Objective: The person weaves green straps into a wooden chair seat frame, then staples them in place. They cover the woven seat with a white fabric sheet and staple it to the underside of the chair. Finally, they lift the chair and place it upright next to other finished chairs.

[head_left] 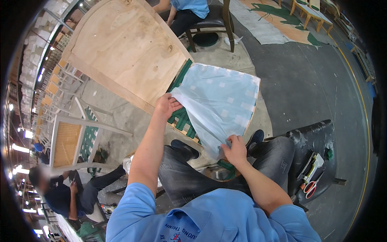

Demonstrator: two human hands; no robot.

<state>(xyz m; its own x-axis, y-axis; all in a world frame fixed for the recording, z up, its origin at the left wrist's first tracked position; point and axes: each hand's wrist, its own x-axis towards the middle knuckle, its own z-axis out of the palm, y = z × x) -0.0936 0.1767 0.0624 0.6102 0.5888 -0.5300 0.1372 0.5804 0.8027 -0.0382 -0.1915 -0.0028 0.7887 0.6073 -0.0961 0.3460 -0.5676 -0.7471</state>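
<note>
A chair frame with a bare wooden back panel lies in front of me. Across its seat spreads a thin, pale blue-white fabric sheet. Green webbing straps show where the sheet is folded back at the left side of the seat. My left hand pinches the sheet's left edge near the back panel, fingers partly curled. At the near edge of the seat, my right hand is closed on the hanging, creased part of the sheet, its fingertips partly hidden by cloth.
On my right stands a black padded seat carrying a staple gun and red-handled scissors. A white chair frame and a seated person are at left. Another person works beyond the panel, by a dark chair.
</note>
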